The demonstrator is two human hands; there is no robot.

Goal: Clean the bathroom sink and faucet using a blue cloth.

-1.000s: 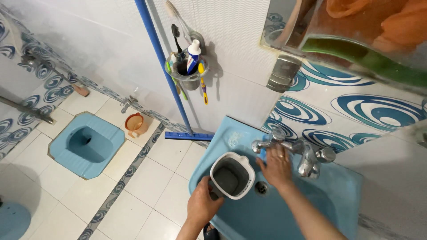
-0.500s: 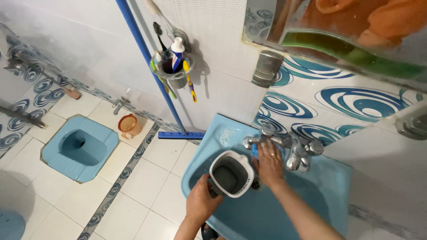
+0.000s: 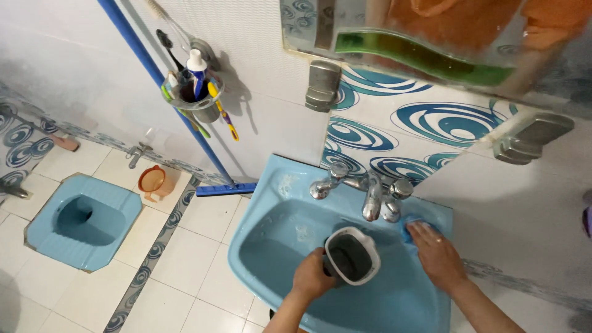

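The left hand (image 3: 312,277) is wrapped tight around the side of a grey cup with a white rim (image 3: 351,256), holding it up over the bowl of the blue sink (image 3: 265,246) — the cup tips a little toward the tap. The right hand (image 3: 436,251) lies flat and open on the sink's back corner, its fingertips on something small and blue (image 3: 412,223), maybe a sponge, though it is mostly hidden. Behind them stands the shiny tap (image 3: 370,192) — the cup looks wet, so it could slip and bang on the sink.

One head view—steeply down, close over the blue sink (image 3: 265,185).
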